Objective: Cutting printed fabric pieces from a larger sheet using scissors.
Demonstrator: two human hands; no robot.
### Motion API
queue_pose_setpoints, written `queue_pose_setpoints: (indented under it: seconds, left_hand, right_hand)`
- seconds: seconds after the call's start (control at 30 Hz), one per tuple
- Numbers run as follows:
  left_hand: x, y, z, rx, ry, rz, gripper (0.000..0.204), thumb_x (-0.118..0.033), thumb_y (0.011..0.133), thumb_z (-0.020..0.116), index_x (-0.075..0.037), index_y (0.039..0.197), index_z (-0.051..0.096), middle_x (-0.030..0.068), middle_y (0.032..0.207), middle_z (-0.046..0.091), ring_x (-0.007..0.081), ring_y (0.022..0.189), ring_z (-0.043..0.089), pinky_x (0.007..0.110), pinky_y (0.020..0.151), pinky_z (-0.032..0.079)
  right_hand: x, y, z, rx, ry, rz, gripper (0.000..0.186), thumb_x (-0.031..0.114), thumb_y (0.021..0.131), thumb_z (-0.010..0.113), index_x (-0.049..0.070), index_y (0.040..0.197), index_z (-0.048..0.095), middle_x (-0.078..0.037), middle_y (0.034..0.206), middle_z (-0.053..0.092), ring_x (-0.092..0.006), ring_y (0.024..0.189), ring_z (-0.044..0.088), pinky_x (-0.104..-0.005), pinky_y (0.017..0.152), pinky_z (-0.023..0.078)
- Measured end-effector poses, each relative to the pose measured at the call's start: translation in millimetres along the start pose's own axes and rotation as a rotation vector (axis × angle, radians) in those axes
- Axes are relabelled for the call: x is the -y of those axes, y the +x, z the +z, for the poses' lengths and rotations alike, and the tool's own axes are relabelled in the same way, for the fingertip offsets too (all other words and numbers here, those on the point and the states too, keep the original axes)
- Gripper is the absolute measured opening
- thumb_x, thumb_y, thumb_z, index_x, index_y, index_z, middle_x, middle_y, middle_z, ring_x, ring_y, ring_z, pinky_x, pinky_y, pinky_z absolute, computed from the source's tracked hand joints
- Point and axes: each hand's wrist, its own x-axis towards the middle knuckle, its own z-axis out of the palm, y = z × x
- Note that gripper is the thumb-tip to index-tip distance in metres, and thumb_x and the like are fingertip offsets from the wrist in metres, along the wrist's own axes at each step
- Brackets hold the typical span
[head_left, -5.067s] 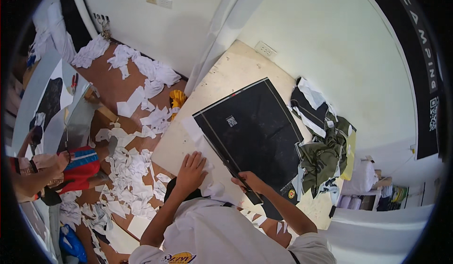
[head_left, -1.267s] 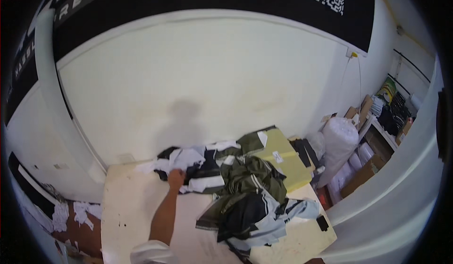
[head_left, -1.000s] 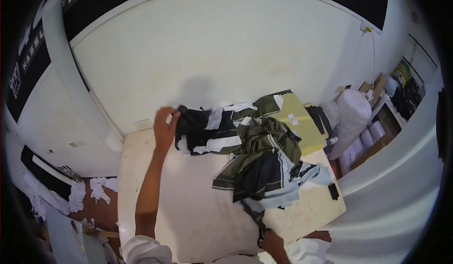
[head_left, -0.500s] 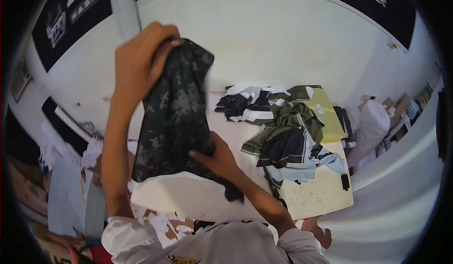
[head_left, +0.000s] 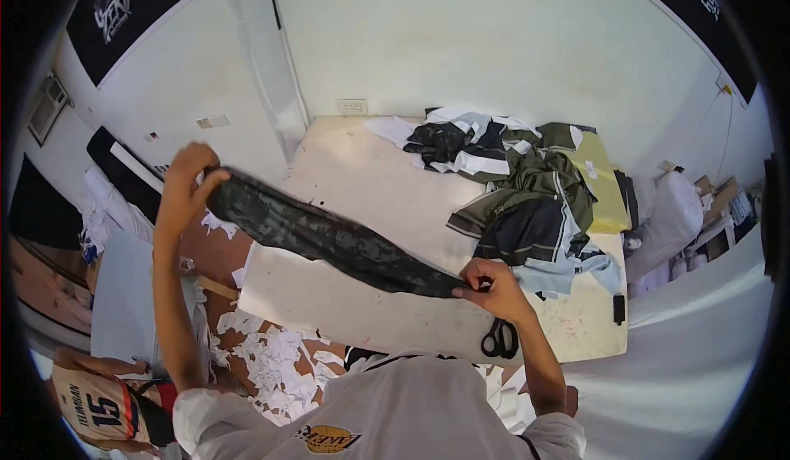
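Note:
A dark camouflage fabric piece [head_left: 329, 236] stretches in a long narrow strip between my two hands, above the table [head_left: 346, 160]. My left hand [head_left: 188, 182] pinches its upper left end, raised past the table's left side. At the lower right end, my right hand [head_left: 492, 289] grips the other tip between thumb and fingers. Just below the right hand, black-handled scissors [head_left: 499, 339] lie near the table's front edge. Beyond that hand is a heap of cut garment pieces: an olive green piece [head_left: 568, 182], a black one [head_left: 522, 231] and light grey ones [head_left: 547, 277].
White scraps [head_left: 276, 369] litter the floor at the front left. A yellow package [head_left: 605, 182] sits at the table's right side, with a small black object [head_left: 619, 309] near the right edge. Another person [head_left: 103, 402] is at the lower left. A wall [head_left: 461, 40] stands behind the table.
The camouflage fabric hung broad and upright before; now it is drawn out into a slanting strip. My left hand went lower and left, my right hand moved right and grasped the end. The scissors came into view.

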Motion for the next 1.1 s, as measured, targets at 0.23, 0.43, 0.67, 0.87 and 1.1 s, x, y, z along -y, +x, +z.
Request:
queue_pose_setpoints:
  seconds: [0.23, 0.43, 0.67, 0.87, 1.1]
  left_hand:
    - [11, -161, 139, 0.408, -0.751, -0.368, 0.025, 0.007, 0.071, 0.073, -0.003, 0.075, 0.050, 0.0094, 0.092, 0.065, 0.0197, 0.088, 0.062, 0.033, 0.076, 0.048]
    - [-28, -268, 226, 0.774, -0.395, -0.207, 0.018, -0.009, 0.070, 0.078, -0.010, 0.078, 0.062, 0.0063, 0.081, 0.063, 0.0294, 0.091, 0.060, 0.041, 0.080, 0.047]
    - [-41, -279, 223, 0.572, -0.442, -0.469, 0.034, -0.012, 0.069, 0.082, -0.007, 0.101, 0.070, 0.0091, 0.105, 0.060, 0.0301, 0.103, 0.058, 0.040, 0.088, 0.049]
    - [2, -304, 216, 0.383, -0.458, -0.470, 0.018, 0.000, 0.077, 0.073, -0.002, 0.095, 0.071, 0.0127, 0.098, 0.066, 0.0306, 0.096, 0.064, 0.037, 0.087, 0.051]
    - [127, -274, 159, -0.373, -0.640, -0.775, 0.016, -0.016, 0.102, 0.055, -0.002, 0.099, 0.063, 0.0023, 0.095, 0.063, 0.0126, 0.088, 0.058, 0.028, 0.080, 0.047]
  right_hand:
    - [-28, -65, 2, -0.161, -0.339, 0.136, 0.027, -0.008, 0.065, 0.072, 0.006, 0.086, 0.065, -0.003, 0.068, 0.051, -0.0165, 0.061, 0.051, -0.0273, 0.059, 0.042]
    - [-81, -113, 23, 0.212, -0.645, 0.261, 0.019, 0.002, 0.067, 0.063, 0.008, 0.085, 0.066, -0.008, 0.081, 0.060, -0.0287, 0.083, 0.062, -0.0392, 0.072, 0.050]
    - [-107, -140, 43, 0.161, -0.672, 0.238, 0.011, 0.009, 0.074, 0.068, 0.008, 0.084, 0.064, -0.008, 0.083, 0.059, -0.0295, 0.082, 0.062, -0.0403, 0.071, 0.049]
    - [-86, -144, 43, -0.149, -0.626, 0.177, 0.005, 0.006, 0.085, 0.067, 0.003, 0.089, 0.067, -0.010, 0.084, 0.065, -0.0273, 0.078, 0.065, -0.0373, 0.069, 0.051]
    - [13, -94, 97, -0.029, -0.072, 0.109, 0.013, 0.001, 0.088, 0.067, 0.005, 0.101, 0.067, -0.011, 0.083, 0.070, -0.0265, 0.071, 0.068, -0.0341, 0.063, 0.053]
